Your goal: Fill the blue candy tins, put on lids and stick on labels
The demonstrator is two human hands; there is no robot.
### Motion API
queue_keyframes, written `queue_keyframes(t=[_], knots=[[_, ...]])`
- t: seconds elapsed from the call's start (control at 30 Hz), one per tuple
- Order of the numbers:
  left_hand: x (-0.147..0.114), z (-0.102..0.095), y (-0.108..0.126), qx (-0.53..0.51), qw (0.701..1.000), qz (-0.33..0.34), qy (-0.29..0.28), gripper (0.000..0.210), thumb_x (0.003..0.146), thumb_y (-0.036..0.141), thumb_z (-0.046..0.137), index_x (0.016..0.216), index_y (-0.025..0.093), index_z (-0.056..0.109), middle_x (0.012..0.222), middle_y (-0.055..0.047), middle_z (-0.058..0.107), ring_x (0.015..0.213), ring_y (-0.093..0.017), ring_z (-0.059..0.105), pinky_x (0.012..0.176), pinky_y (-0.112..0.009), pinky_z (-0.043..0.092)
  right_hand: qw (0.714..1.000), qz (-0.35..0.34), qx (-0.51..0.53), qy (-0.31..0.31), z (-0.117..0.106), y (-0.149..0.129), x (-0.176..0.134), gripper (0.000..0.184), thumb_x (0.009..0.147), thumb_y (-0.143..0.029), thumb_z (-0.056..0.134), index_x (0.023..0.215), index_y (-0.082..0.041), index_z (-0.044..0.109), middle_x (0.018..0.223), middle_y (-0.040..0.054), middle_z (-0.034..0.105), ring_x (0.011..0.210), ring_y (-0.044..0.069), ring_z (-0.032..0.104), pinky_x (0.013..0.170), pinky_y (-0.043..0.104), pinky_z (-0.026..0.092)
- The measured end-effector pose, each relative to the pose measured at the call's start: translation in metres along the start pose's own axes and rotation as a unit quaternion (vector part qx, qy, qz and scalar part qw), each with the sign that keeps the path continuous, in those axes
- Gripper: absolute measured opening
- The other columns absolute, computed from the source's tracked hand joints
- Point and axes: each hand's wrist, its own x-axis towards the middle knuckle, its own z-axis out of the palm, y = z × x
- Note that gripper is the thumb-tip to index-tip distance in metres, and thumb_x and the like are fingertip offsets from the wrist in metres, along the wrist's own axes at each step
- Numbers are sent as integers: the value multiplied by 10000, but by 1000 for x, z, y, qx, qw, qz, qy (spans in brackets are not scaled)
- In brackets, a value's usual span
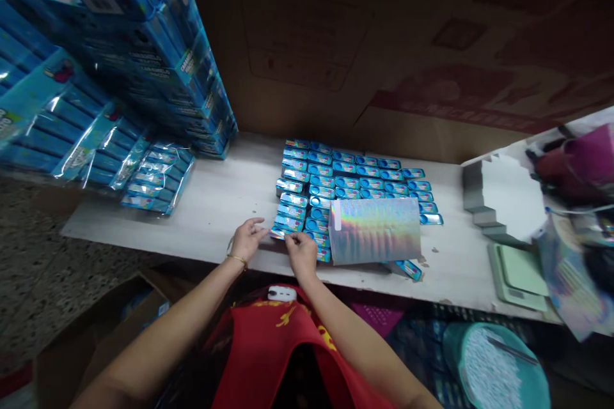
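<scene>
Columns of small blue tins [346,183] with printed labels lie on the white tabletop. At the near end of the left column, my right hand [303,257] pinches the right end of a small blue tin [279,232] with thumb and finger. My left hand [245,243], with a thin bracelet at its wrist, is beside that tin's left end. Its fingers are stretched out and apart, and whether they touch the tin I cannot tell. A shiny holographic sheet [377,231] covers part of the columns to the right. One tilted tin [409,270] pokes out below the sheet.
Tall stacks of wrapped blue packs [167,64] stand at the left, with a smaller wrapped pack [158,177] on the table. A large cardboard box [307,77] rises behind. At the right are stacked white cards [511,195], a pale green scale [520,275] and, lower, a teal tub [455,345].
</scene>
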Motion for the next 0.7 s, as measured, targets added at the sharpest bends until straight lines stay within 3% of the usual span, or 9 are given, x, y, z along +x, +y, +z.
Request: queue_keyframes(t=[0.17,0.3,0.47,0.53,0.63,0.7], knots=[[11,-1,-11,34,999,34,-10,378,549,266,665,896,148,573,565,26,571,557,-109,536,601,-221,401,986,-43,-159,1,3,-2,4,190,753,-293,462,705,-194,617,722,47,620,652,164,551,586,249,371],[11,1,-15,31,999,31,-6,357,560,279,652,884,152,575,596,16,574,574,-114,540,599,-223,409,959,-58,-276,-19,-3,-2,2,203,799,-303,433,868,-194,589,756,57,618,657,178,558,552,254,351],[12,6,-25,33,999,15,-6,339,580,289,623,885,147,576,651,-17,601,599,-133,557,600,-240,433,891,-240,-374,-98,-12,3,-6,351,822,-178,358,1148,-230,477,837,86,600,699,191,544,574,280,356],[15,5,-29,86,996,27,3,307,585,287,616,859,151,588,648,-21,599,582,-133,552,585,-241,433,871,-261,-398,-121,-14,4,-7,412,799,-144,370,1199,-218,437,810,96,595,681,196,535,574,293,363],[16,5,-23,176,980,69,60,312,595,283,612,880,157,591,744,-37,601,580,-128,543,585,-251,438,875,-271,-377,-138,-31,5,-1,382,781,-155,405,1143,-235,497,805,74,590,680,180,530,586,282,383],[14,14,-8,203,966,133,88,311,654,303,566,933,168,577,850,-51,588,648,-135,549,623,-261,446,897,-277,-330,-100,-57,5,12,329,789,-180,413,1084,-242,544,859,58,584,746,168,527,637,265,399]])
